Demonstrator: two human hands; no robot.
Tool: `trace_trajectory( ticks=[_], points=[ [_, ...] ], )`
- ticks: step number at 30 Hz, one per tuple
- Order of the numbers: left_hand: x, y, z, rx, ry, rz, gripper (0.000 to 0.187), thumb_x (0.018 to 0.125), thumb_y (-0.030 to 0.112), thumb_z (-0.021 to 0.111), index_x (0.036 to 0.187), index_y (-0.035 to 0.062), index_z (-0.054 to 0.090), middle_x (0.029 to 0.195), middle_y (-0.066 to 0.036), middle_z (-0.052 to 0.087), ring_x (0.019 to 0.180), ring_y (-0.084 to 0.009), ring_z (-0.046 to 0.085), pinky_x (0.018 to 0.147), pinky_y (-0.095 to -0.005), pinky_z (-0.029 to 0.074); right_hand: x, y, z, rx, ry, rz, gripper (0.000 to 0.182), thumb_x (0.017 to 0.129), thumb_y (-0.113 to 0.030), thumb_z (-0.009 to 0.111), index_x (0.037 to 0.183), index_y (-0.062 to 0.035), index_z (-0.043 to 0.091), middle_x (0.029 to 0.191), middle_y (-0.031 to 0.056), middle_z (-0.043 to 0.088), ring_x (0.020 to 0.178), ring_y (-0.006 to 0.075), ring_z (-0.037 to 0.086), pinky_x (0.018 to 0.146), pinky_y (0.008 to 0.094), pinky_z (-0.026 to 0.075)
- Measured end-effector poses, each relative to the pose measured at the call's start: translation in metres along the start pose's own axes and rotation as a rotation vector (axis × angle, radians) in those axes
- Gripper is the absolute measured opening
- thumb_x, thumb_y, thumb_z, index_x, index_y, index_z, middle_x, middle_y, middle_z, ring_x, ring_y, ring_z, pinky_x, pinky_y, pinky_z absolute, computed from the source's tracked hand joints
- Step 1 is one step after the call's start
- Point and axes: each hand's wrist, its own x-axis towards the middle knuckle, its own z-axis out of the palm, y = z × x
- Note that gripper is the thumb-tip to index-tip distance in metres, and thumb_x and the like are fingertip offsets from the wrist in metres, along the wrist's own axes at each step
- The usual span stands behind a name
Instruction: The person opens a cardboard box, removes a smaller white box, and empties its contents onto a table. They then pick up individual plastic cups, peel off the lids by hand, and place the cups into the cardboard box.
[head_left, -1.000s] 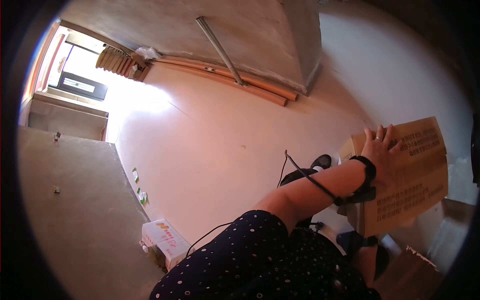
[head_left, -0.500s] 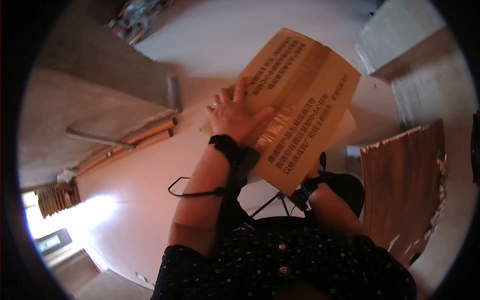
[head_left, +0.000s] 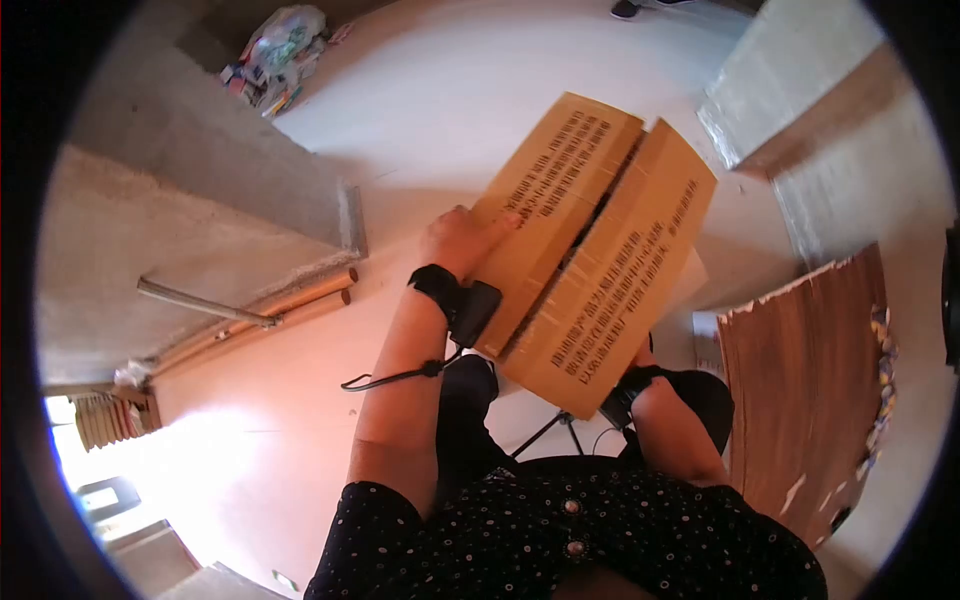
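Note:
A brown cardboard box [head_left: 620,290] with rows of dark printed characters is tilted in front of me. Its two top flaps lie side by side, with a dark gap between them. Clear tape shows along the gap's edges. My left hand [head_left: 462,240] grips the box's left edge, thumb over the printed flap and fingers curled round the side. At the lower right edge, my right hand [head_left: 646,350] is mostly behind the box, and its fingers are hidden. Black straps with small devices are on both wrists.
A brown wooden board [head_left: 800,370] with chipped edges leans at the right. Wooden poles [head_left: 300,295] lie along the left wall. Plastic bags and litter [head_left: 285,50] are heaped at the back left. A black tripod [head_left: 545,435] is below the box. A person's shoe [head_left: 626,9] shows at the top.
The seam between the flaps has come apart into a dark gap. My left hand has shifted from lying spread on the top to gripping the left edge. The box has dropped slightly in view.

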Motion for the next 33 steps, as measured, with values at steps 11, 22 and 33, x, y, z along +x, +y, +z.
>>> trace_trajectory(
  ticks=[11,22,33],
  points=[
    [-0.011,-0.034,0.008,-0.082,0.133,0.169,0.07,0.078,0.062,0.056,0.089,-0.0072,0.056,0.091,-0.025,0.063,0.089,-0.036,0.061,0.081,-0.042,0.046,-0.019,-0.02,0.033,-0.453,0.146,-0.061,0.035,0.096,-0.033,0.042,0.111,-0.0033,0.052,0.092,0.0095,0.062,0.073,0.0205,0.063,0.059,0.0328,0.053],
    [-0.036,-0.03,0.025,0.073,0.364,0.149,0.066,0.077,0.055,0.062,0.095,-0.0073,0.049,0.086,-0.023,0.061,0.08,-0.04,0.06,0.071,-0.0454,0.048,0.03,-0.03,0.047,-0.514,0.143,-0.086,0.037,0.096,-0.035,0.04,0.111,-0.0032,0.052,0.093,0.0093,0.062,0.074,0.0198,0.063,0.06,0.0325,0.052],
    [0.033,-0.05,-0.009,-0.323,-0.246,0.153,0.067,0.081,0.048,0.062,0.111,-0.0101,0.046,0.093,-0.025,0.063,0.088,-0.0336,0.063,0.077,-0.0405,0.049,0.053,-0.053,0.064,-0.541,0.123,-0.182,0.039,0.097,-0.036,0.039,0.112,-0.0031,0.052,0.094,0.0092,0.062,0.075,0.0192,0.062,0.062,0.0323,0.052]
  ],
)
